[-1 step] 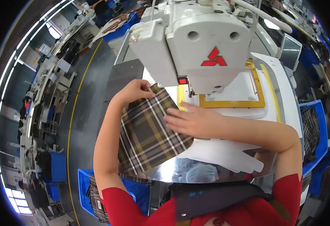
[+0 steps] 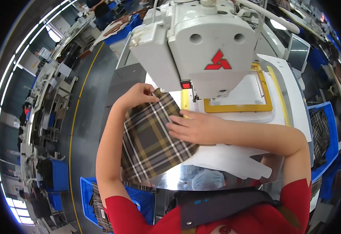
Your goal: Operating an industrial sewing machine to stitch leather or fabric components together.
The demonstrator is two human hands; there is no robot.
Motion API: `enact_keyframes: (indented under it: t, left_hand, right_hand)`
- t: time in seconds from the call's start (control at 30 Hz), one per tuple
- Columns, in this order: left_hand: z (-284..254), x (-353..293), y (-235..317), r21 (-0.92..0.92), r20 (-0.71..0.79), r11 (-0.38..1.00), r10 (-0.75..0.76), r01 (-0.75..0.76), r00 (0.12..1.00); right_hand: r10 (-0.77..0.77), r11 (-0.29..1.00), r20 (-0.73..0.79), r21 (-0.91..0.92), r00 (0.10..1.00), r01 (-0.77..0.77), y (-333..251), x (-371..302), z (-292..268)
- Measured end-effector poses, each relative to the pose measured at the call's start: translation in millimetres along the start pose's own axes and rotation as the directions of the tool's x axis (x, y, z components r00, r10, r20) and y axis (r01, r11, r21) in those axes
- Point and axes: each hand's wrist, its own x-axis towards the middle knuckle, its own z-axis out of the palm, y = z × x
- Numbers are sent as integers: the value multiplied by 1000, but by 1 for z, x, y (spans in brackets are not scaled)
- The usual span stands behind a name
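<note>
A plaid fabric piece (image 2: 149, 138) in grey, olive and white lies tilted at the left of the sewing machine's work surface, hanging over its near left edge. My left hand (image 2: 141, 96) pinches its top corner between thumb and fingers. Along the right edge of the fabric, my right hand (image 2: 196, 126) rests with its fingers stretched out, tips on the cloth. Just beyond that hand stands the white sewing machine head (image 2: 213, 50), its needle area (image 2: 195, 96) to the right of the fabric.
Right of the needle lies a yellow-edged clamp frame (image 2: 238, 108) on a white plate. Blue bins with plaid pieces stand low at the left (image 2: 85, 195) and at the right (image 2: 333, 128). White sheet material (image 2: 233, 162) covers part of the shiny metal table.
The whole view has shifted slightly. My right fingertips sit a little lower on the plaid fabric; my left hand keeps its pinch on the corner.
</note>
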Motion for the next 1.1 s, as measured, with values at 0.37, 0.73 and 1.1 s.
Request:
enact_keyframes:
  t: [0.37,0.73,1.1]
  left_hand:
    - [21,36,15,297,-102,898,368,-324,924]
    - [22,33,30,83,-229,901,432,-425,872]
    - [50,47,12,242,-406,807,589,-539,699]
  right_hand:
    - [235,887,113,380,965,-261,-16,-31,-4]
    - [262,921,290,210,921,-328,-15,-66,-37]
    - [529,838,292,-36,797,-544,-10,-155,-89]
